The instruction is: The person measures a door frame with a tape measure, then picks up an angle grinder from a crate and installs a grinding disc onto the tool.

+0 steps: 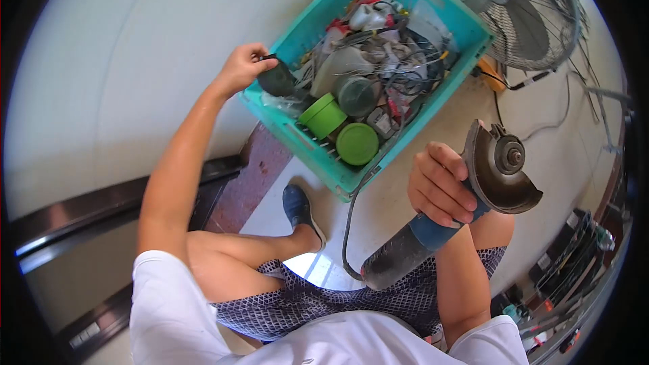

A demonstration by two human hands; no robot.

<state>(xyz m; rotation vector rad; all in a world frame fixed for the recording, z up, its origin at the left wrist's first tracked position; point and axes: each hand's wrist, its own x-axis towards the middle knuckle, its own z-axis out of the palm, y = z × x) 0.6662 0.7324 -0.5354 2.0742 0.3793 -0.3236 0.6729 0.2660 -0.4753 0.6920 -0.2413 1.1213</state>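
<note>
My right hand [443, 186] is wrapped round the blue and black body of an angle grinder [399, 260], tilted with its head up to the right. Its metal guard [483, 176] half encircles a bare spindle, and no disc shows on it. A cord runs from its rear end up toward the turquoise crate [313, 162]. Over the crate's left side, my left hand [247, 67] pinches the edge of a dark rounded disc [277, 79] between thumb and fingers. Below that disc sit a green tub [323, 116] and a round green lid [357, 143].
A jumble of wires, bottles and plastic bags [399, 54] fills the crate. At the upper right stands a large fan [524, 10] with a wire cage. Several tools [574, 260] lie at the lower right. A pale wall [122, 61] rises on the left.
</note>
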